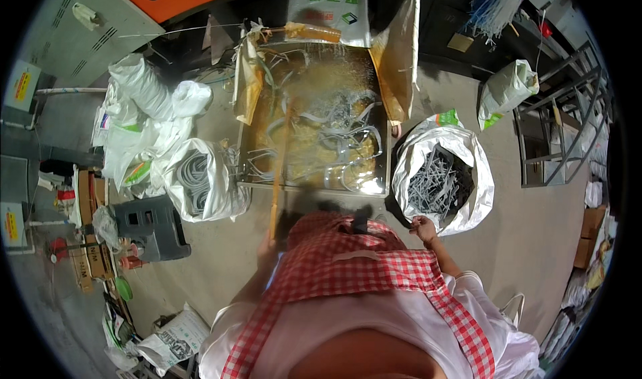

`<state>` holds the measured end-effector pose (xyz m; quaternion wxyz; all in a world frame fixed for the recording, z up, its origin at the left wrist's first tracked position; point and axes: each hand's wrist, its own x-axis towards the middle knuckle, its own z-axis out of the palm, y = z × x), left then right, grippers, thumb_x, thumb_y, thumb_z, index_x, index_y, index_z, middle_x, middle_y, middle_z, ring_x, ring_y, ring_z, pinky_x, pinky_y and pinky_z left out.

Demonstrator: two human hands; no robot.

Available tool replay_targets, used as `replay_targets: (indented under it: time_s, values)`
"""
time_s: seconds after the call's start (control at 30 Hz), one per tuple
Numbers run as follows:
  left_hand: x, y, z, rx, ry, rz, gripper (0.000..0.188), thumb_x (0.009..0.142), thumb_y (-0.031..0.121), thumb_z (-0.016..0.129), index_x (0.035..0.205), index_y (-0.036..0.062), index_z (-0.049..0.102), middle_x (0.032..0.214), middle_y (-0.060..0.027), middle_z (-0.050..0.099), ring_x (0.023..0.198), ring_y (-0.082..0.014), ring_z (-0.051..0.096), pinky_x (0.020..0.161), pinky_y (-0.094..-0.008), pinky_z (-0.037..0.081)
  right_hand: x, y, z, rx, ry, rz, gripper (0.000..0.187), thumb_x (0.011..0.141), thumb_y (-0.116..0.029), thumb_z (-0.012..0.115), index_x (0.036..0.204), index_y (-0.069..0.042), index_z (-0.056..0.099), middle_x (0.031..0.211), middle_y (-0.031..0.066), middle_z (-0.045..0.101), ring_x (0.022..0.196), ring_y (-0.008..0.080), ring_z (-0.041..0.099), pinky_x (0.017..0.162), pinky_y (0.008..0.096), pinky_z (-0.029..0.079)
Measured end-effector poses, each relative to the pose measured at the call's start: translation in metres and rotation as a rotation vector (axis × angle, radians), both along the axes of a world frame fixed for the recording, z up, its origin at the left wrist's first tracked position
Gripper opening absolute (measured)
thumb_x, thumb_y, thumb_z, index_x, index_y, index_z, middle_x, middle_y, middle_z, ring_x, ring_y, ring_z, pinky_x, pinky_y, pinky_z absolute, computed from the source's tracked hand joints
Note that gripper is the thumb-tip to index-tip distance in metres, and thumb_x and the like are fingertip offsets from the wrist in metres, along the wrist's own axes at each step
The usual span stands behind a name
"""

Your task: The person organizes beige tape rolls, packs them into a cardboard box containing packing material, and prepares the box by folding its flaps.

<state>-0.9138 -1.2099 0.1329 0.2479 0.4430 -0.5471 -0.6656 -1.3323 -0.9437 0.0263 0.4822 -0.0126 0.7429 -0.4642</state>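
My left hand [266, 248], low at my side, is closed round the lower end of a long wooden stick [277, 185]. The stick slants up over the near wall of a tank of murky water [267, 152]. Grey plastic strips [364, 136] lie in loops and curls in the water. On the right, my right hand [422, 228] has its fingers curled together at the near rim of an open white sack [478, 202]. Thin grey plastic pieces [435, 182] fill that sack. Whether those fingers pinch the rim or something small cannot be made out.
Left of the tank stands another white sack [224, 198] with coiled grey strips, and behind it fuller white sacks [140, 88]. A dark plastic box [154, 228] is on the floor. A metal rack [562, 132] and an upright sack [508, 91] stand at the right.
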Motion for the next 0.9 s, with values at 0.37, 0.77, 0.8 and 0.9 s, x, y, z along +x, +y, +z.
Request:
replay_targets:
  time_s: [0.37, 0.77, 0.8, 0.9]
  values:
    - [-0.007, -0.010, -0.050, -0.193, -0.606, -0.104, 0.045, 0.091, 0.036, 0.045, 0.124, 0.0046, 0.044, 0.054, -0.0089, 0.054, 0.047, -0.0206, 0.054, 0.042, -0.0331, 0.043, -0.008, 0.026, -0.023, -0.028, -0.017, 0.104, 0.026, 0.086, -0.015, 0.059, 0.102, 0.005, 0.052, 0.084, 0.0092, 0.057, 0.071, 0.0167, 0.058, 0.057, 0.0299, 0.055]
    - [0.019, 0.000, -0.016, -0.380, -0.662, -0.349, 0.050, 0.090, 0.031, 0.048, 0.131, 0.0037, 0.040, 0.074, -0.0118, 0.061, 0.065, -0.0250, 0.059, 0.061, -0.0382, 0.045, -0.022, 0.092, -0.086, 0.061, 0.190, 0.480, 0.030, 0.084, -0.016, 0.060, 0.103, 0.006, 0.054, 0.083, 0.0107, 0.061, 0.074, 0.0219, 0.061, 0.058, 0.0337, 0.054]
    - [0.020, 0.004, -0.020, -0.402, -0.654, -0.366, 0.050, 0.090, 0.031, 0.049, 0.130, 0.0033, 0.041, 0.077, -0.0121, 0.061, 0.067, -0.0259, 0.059, 0.065, -0.0394, 0.045, -0.012, 0.065, -0.068, 0.112, 0.047, 0.305, 0.030, 0.084, -0.018, 0.060, 0.103, 0.005, 0.054, 0.083, 0.0108, 0.060, 0.070, 0.0228, 0.061, 0.059, 0.0347, 0.054]
    - [-0.006, 0.001, -0.074, -0.395, -0.430, -0.206, 0.048, 0.088, 0.029, 0.052, 0.127, 0.0028, 0.044, 0.087, -0.0146, 0.062, 0.078, -0.0271, 0.059, 0.075, -0.0412, 0.044, -0.006, 0.024, -0.039, 0.027, -0.072, 0.084, 0.025, 0.085, -0.018, 0.059, 0.099, 0.002, 0.054, 0.080, 0.0086, 0.058, 0.067, 0.0211, 0.059, 0.059, 0.0337, 0.054]
